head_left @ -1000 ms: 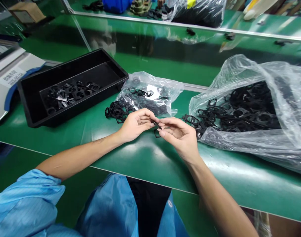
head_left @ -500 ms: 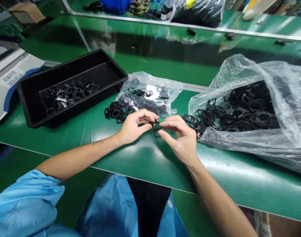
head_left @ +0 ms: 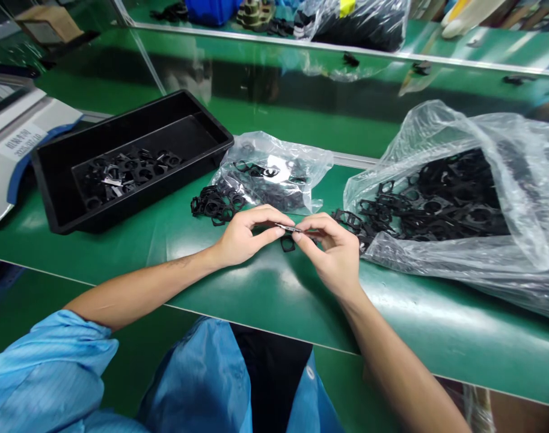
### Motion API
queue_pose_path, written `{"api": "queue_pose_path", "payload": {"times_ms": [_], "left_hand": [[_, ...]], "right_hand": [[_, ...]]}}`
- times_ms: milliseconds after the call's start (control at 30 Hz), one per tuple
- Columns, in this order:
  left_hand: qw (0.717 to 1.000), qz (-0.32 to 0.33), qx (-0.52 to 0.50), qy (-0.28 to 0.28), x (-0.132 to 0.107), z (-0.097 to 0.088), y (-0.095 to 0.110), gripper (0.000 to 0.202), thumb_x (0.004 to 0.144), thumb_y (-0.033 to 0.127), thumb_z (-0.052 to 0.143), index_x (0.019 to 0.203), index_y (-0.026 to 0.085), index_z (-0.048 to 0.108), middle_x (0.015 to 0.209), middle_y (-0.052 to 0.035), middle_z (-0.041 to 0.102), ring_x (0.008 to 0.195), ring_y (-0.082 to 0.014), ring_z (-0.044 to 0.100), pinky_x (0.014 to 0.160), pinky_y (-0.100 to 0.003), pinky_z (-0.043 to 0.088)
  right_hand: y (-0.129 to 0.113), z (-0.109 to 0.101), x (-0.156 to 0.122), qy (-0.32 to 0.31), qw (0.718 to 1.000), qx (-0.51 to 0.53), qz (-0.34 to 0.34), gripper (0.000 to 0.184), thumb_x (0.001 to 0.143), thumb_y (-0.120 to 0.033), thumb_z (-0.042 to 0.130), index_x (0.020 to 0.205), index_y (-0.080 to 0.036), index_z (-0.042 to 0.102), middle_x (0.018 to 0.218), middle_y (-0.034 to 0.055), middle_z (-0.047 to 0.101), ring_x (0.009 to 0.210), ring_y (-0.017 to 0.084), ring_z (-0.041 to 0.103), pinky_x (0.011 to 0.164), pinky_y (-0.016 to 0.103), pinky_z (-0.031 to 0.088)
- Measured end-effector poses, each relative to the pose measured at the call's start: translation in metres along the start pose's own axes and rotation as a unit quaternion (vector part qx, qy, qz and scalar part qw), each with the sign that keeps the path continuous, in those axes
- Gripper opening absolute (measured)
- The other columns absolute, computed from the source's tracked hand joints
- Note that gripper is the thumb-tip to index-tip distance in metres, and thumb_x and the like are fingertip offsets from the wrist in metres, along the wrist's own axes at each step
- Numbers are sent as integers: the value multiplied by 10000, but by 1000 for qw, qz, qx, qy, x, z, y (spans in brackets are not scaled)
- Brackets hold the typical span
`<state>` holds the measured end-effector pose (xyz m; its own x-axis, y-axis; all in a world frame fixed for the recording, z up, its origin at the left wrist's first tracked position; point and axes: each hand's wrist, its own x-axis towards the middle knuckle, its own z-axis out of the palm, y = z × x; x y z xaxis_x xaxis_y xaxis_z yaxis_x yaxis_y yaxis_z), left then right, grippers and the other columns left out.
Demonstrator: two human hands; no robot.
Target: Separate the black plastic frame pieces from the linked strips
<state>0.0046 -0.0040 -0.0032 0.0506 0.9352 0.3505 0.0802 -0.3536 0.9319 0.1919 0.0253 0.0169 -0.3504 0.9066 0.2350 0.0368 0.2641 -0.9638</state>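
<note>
Two hands meet at the middle of my view, over the green surface (head_left: 265, 288). The left hand (head_left: 242, 237) and the right hand (head_left: 335, 249) both pinch one small black plastic part (head_left: 287, 229) between thumb and fingertips, each gripping an end, so the part bridges the gap between them, edge-on to me. A ring-shaped piece hangs just below it at 6 o'clock; I cannot tell whether it belongs to the same part or lies on the surface.

Writing first: the only label I see sits on the white machine (head_left: 17, 144) at 9 o'clock, far left, a white sticker with dark characters too small and tilted for me to read. A white patch inside the small clear bag (head_left: 278, 168) is also unreadable.

That small bag lies at 12 o'clock from the hands, close by, with a loose heap of black parts (head_left: 215, 204) spilling out at 11 o'clock, near the left hand's fingers. At 2 to 3 o'clock, the large clear bag (head_left: 459, 192) holds a mass of similar black parts, some spilling from its mouth just beside the right hand's knuckles. At 10 o'clock, well apart, the black tray (head_left: 134, 126) holds more such parts in its inner recess. Blue sleeves show at 7 o'clock.
</note>
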Motion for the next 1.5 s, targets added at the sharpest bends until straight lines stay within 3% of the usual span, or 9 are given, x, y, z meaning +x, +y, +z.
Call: {"api": "queue_pose_path", "payload": {"times_ms": [167, 433, 600, 833, 967, 1100, 1267, 1400, 1500], "left_hand": [[999, 14, 34, -22, 2, -4, 2, 144, 907, 285, 692, 966, 209, 800, 931, -65, 775, 892, -180, 677, 876, -325, 542], [998, -62, -12, 20, 0, 1, -7, 258, 844, 394, 767, 954, 160, 759, 904, -54, 771, 817, -163, 705, 801, -287, 572], [999, -15, 30, 15, 0, 1, -3, 188, 896, 345, 710, 938, 162, 721, 856, -26, 716, 780, -134, 667, 748, -248, 557], [999, -26, 6, 34, 1, 0, -15, 131, 897, 273, 695, 974, 169, 673, 828, 8, 651, 723, -92, 625, 689, -196, 523], [994, -50, -7, 101, 8, 0, -28, 166, 870, 264, 716, 983, 164, 647, 733, 45, 576, 630, -66, 601, 627, -175, 506], [995, -5, 24, 98, 13, -8, -15, 190, 901, 322, 690, 1001, 163, 657, 799, 13, 625, 632, -67, 621, 618, -179, 519], [960, 86, 200, 174, 14, -82, 24, 168, 877, 290, 693, 998, 174, 684, 921, -34, 705, 815, -124, 681, 788, -236, 562], [892, -27, 382, 241, 9, -177, 39, 172, 823, 256, 638, 960, 159, 677, 813, -15, 675, 721, -136, 635, 760, -267, 550], [817, -126, 512, 234, -3, -224, 39, 160, 794, 217, 599, 918, 166, 686, 796, -29, 689, 772, -184, 654, 846, -334, 555]], "right_hand": [[-1, 1, -1, 9, 1000, 11, 18, 95, 804, -271, 792, 768, -221, 720, 801, 13, 669, 744, 156, 659, 697, 294, 602], [5, 0, 0, 21, 999, 16, 38, 156, 800, -336, 818, 793, -206, 732, 776, 4, 669, 682, 142, 667, 680, 294, 608], [5, 4, -1, 29, 999, 8, 20, 252, 795, -412, 823, 756, -205, 684, 762, -4, 633, 701, 140, 642, 677, 283, 590], [8, -8, 5, -73, 994, -73, 43, 253, 820, -427, 786, 851, -205, 669, 752, 4, 666, 658, 154, 637, 669, 299, 550], [10, -17, 9, -162, 942, -294, -9, 127, 810, -266, 783, 890, -201, 708, 887, 47, 697, 800, 204, 661, 728, 327, 526], [15, -18, 11, -218, 885, -409, -53, 63, 878, -237, 693, 823, -213, 674, 957, 58, 698, 893, 235, 685, 764, 343, 530], [19, -14, 9, -210, 859, -448, -129, 215, 1006, -262, 482, 845, -215, 617, 950, 73, 668, 857, 217, 677, 687, 311, 524], [17, -10, 5, -198, 844, -469, -168, 229, 1018, -257, 439, 849, -212, 586, 915, 85, 655, 838, 229, 646, 665, 323, 498], [16, -7, 4, -195, 850, -462, -162, 223, 1017, -246, 432, 850, -213, 576, 920, 87, 658, 837, 226, 639, 668, 322, 484]]}}
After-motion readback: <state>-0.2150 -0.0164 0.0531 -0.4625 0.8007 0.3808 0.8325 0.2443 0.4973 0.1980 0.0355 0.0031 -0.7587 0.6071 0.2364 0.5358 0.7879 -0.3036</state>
